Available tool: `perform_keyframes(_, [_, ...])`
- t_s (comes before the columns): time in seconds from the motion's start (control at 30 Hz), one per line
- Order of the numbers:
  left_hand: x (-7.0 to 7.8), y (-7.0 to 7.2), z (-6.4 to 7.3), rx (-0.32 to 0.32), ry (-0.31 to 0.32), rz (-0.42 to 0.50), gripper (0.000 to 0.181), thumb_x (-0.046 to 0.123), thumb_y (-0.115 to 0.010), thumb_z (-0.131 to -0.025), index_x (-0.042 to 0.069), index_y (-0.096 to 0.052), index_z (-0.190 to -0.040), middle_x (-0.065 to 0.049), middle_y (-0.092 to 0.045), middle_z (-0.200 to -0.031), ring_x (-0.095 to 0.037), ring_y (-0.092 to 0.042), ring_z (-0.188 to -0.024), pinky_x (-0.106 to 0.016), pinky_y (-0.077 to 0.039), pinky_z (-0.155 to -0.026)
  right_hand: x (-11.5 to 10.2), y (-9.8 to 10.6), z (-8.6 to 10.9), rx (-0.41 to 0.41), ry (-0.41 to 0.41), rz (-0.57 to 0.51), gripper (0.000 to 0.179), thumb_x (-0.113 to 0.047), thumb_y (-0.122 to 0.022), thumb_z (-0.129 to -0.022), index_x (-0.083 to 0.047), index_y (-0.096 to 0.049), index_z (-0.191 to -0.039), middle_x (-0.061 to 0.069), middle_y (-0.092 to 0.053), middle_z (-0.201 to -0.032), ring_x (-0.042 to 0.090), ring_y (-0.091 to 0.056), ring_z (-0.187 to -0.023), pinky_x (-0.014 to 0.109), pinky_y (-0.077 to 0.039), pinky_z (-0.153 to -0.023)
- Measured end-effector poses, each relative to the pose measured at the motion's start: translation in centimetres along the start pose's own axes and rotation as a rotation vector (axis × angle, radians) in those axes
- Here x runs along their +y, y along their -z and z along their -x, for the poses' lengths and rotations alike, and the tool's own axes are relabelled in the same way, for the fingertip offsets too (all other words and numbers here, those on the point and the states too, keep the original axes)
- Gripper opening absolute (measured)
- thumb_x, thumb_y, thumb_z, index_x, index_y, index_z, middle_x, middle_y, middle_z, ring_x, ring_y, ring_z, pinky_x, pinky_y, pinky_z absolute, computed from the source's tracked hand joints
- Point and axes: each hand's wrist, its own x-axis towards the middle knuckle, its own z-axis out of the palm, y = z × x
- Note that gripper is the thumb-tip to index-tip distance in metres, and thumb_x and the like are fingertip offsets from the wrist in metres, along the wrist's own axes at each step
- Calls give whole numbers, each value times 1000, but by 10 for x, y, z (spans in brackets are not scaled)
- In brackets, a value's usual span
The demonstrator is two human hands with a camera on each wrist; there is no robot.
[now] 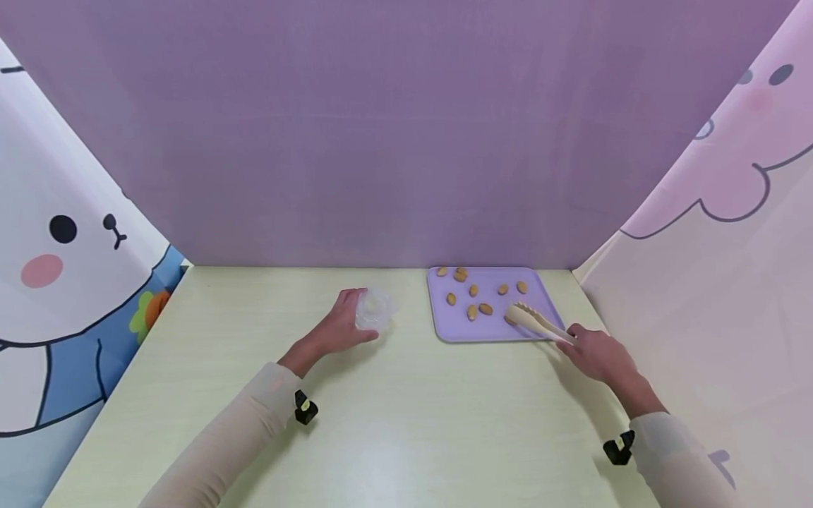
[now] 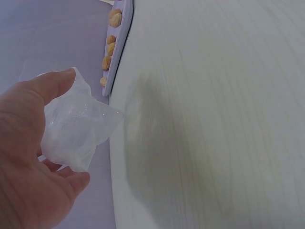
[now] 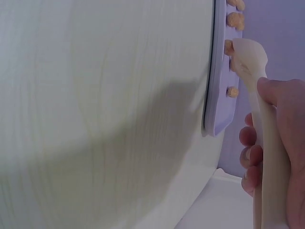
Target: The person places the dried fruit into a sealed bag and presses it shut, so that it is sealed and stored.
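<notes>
Cream tongs [image 1: 535, 322], gripped by the right hand [image 1: 598, 355], project beyond its fingers toward nuts [image 1: 485, 309]; the left hand [image 1: 341, 324] curves round a translucent container [image 1: 375, 309].

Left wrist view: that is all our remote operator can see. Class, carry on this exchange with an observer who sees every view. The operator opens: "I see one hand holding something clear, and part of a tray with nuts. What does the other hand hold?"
Observer: The right hand grips a pair of beige tongs.
Operator: Where are the ends of those tongs?
Observer: In the head view they show over the nearer half of the purple tray, right of its middle.
Operator: And is there anything at the cuff on that arm?
Observer: Yes, a small black object sits beside the cuff of the light sleeve.
</notes>
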Motion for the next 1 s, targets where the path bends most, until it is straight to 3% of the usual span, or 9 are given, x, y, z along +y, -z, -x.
perform_keyframes(0.77, [0,-6,-2,-27,-5,-5,95,30,-82,-82,1,-27,-155,-22,-34,-150,-36,-50,-126,-55,-46,-105,3,-8,0,47,37,34,30,-36,-62,-99,-6,-61,-104,1,-54,-66,20,-50,-58,39,-39,-50])
perform_keyframes(1.0, [1,-8,-3,-32,4,8,94,30,-82,-82,3,-28,-155,-21,-34,-151,-36,-50,-127,-56,-46,-106,-2,-8,-1,44,11,30,32,-38,-60,-100,-7,-60,-105,4,-56,-67,22,-53,-58,40,-39,-49])
